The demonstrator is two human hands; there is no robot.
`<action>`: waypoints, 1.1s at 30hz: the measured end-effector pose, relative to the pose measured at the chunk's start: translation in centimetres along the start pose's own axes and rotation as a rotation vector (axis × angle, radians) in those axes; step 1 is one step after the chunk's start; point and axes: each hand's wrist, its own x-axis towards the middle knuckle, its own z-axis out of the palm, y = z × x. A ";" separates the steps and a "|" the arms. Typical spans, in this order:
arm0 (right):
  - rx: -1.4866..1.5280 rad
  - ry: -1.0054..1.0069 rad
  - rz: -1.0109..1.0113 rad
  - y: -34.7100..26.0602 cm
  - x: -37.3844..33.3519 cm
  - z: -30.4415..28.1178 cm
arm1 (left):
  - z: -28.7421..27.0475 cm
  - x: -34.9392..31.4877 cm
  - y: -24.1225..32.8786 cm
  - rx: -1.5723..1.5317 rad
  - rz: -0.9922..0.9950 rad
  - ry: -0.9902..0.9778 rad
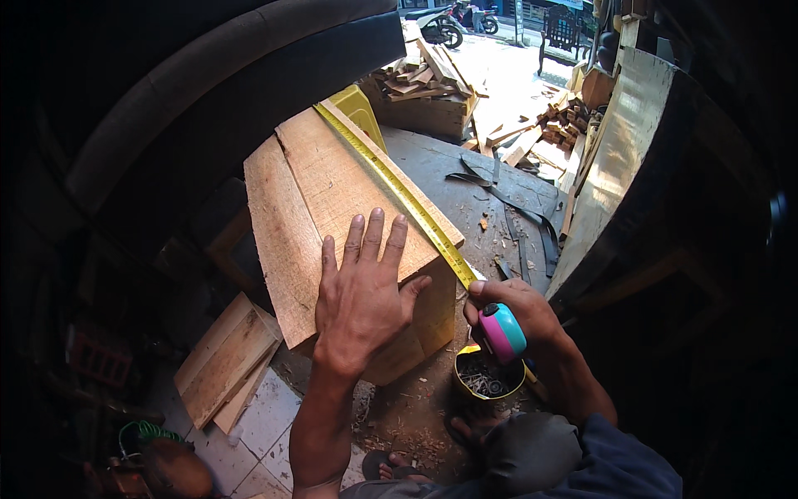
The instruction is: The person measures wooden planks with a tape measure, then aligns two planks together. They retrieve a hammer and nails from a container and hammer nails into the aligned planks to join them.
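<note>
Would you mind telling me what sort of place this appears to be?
Probably a small woodworking shop: a tape measure is stretched along wide wooden boards, scrap wood is heaped near the bright opening, and what look like wood shavings litter the floor.

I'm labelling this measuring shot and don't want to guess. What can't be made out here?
In the head view:
Wood under the left hand: covered by palm and fingers.
Far end of the yellow tape: too small to tell whether it hooks on.
Part of the yellow-rimmed tub: behind the pink-and-teal tape case.
Some right-hand fingers: hidden by that case.
Red thing at left: too dark to identify.
</note>
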 end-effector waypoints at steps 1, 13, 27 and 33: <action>-0.003 0.007 0.004 0.0 0.0 0.1 | 0.1 0.0 0.0 0.002 -0.002 -0.003; 0.203 0.103 -0.405 -2.2 2.4 -1.5 | -0.5 -0.2 0.0 0.016 -0.019 -0.029; 0.290 0.448 0.200 16.3 5.5 -9.9 | -0.6 0.0 0.3 0.017 -0.030 -0.046; 0.050 0.495 0.300 20.9 8.0 -9.3 | -0.6 0.1 0.4 0.017 -0.028 -0.053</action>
